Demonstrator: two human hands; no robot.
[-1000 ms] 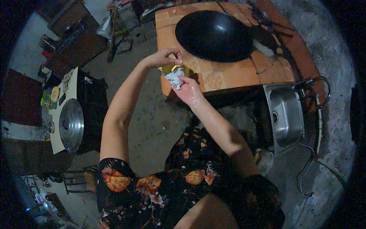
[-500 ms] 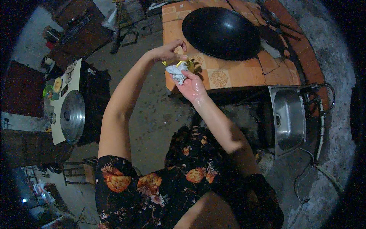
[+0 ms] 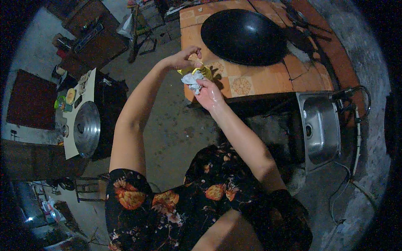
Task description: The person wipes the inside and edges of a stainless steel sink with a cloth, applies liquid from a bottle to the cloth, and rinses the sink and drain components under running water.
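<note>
My left hand is held over the near left corner of the tiled counter, its fingers curled round a yellow thing with thin curved edges. Its kind is mostly hidden by the hands. Just below, my right hand, wet along the palm and wrist, grips a crumpled white cloth under its thumb. The cloth presses against the yellow thing. Beyond both hands, a large black wok sits on the orange tiled counter.
A steel sink with a tap is at the right, below the counter's end. Behind the wok lie dark utensils. To the left, a pale table bears a round metal lid and small containers. A wooden chair stands lower left.
The view has shifted slightly, so the room's left side sits further right in the picture. Both hands keep their hold, with the cloth and right hand a little further left.
</note>
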